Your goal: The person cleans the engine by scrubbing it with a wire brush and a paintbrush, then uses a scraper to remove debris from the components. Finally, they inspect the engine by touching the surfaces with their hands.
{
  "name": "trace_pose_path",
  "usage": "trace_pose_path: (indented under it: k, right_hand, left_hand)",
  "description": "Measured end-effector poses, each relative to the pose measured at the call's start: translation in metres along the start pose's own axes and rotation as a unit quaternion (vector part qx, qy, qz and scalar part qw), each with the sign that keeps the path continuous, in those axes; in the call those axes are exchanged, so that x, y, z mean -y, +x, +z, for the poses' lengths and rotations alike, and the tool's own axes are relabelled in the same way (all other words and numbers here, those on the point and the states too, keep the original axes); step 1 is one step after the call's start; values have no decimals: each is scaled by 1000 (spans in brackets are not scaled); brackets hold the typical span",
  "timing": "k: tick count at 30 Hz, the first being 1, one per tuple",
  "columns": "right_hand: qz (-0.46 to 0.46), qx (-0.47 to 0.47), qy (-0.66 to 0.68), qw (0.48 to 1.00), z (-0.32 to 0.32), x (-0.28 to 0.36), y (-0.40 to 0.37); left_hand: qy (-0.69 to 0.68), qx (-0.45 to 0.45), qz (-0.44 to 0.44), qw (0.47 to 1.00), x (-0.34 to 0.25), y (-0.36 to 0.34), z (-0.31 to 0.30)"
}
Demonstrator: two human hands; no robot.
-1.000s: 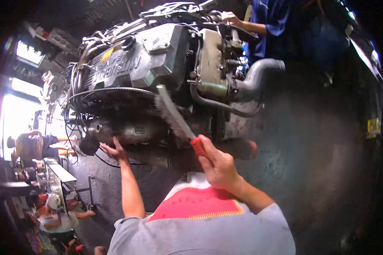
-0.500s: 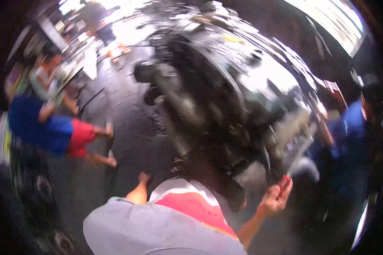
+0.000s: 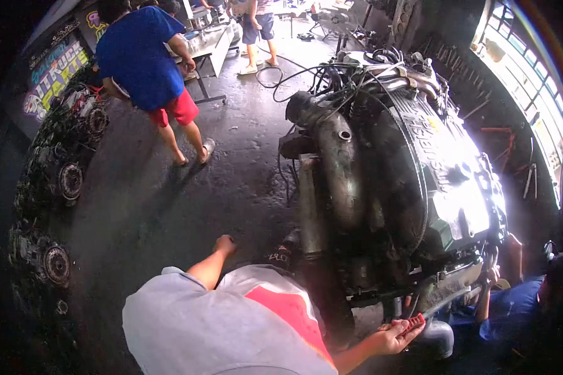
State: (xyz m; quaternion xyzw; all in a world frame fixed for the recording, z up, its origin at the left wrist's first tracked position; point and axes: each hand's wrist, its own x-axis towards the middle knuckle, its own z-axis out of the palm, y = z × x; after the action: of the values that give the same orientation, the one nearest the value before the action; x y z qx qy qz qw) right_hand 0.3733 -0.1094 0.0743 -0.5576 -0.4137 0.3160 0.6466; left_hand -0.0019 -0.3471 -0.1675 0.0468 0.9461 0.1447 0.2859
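In my right hand (image 3: 391,339) is a red-handled tool (image 3: 415,323), its long metal shaft pointing up and right along the lower front of a big engine (image 3: 350,169). My fingers are wrapped round the red handle. My left hand (image 3: 225,244) hangs low over the dark floor, left of the engine; its fingers look curled, but too small and dark to tell if anything is in them. A curved grey pipe (image 3: 438,337) lies just right of the tool handle.
A person in a blue shirt (image 3: 141,53) stands at upper left by a work table (image 3: 213,50). Another person in blue (image 3: 513,306) is low at the right, hands at the engine. Engine parts (image 3: 57,262) line the left side. Cables (image 3: 281,78) loop behind the engine.
The view has swung, so the engine sits further right and is sharper. The person in blue and red at the left now appears higher up. My right hand still holds the tool.
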Motion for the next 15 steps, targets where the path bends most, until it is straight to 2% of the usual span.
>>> trace_pose_path:
  k: [4,8,10,12,13,14,15]
  right_hand:
    - [-4,-36,-14,999,11,-6,-2]
    - [9,-77,-49,996,27,4,-11]
    - [-6,-99,-29,995,28,1,-17]
    - [-24,-130,-50,990,47,16,-32]
    - [-48,-147,-47,987,56,14,-38]
    - [-45,-151,-37,987,63,14,-42]
    - [-41,-151,-23,987,74,15,-46]
  left_hand:
    - [5,-3,-33,999,15,13,-10]
    - [54,-3,-17,998,-7,43,-18]
    - [7,-9,37,999,-42,56,-25]
    - [-67,-53,149,985,-78,92,-13]
    - [-124,-77,237,960,-113,90,-22]
    - [-109,-47,246,962,-154,86,-40]
    - [-210,-136,335,908,-184,91,-41]
